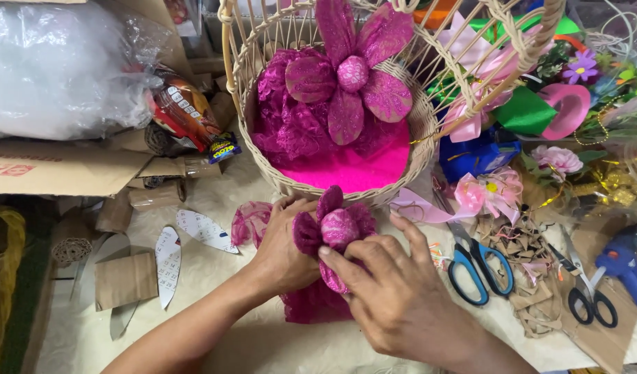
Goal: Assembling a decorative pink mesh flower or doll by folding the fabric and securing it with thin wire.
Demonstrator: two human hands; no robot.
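A small magenta fabric flower (338, 228) with a round padded centre is held between both my hands, just in front of a cream wicker basket (415, 149). My left hand (285, 246) grips its left petals from behind. My right hand (394, 294) pinches its lower right petals with thumb and fingers. A piece of magenta lace (311, 305) hangs beneath the flower, partly under my hands. Inside the basket, lined with pink fabric (353, 166), stands a larger magenta flower (351, 73).
Blue-handled scissors (479, 266) and black-handled scissors (587, 294) lie at right beside a blue glue gun (626, 266) and brown paper scraps (526, 266). Ribbons and craft flowers (540, 104) pile up at back right. Leaf-shaped paper cutouts (169, 260), cardboard (55, 170) and a plastic bag (55, 66) sit left.
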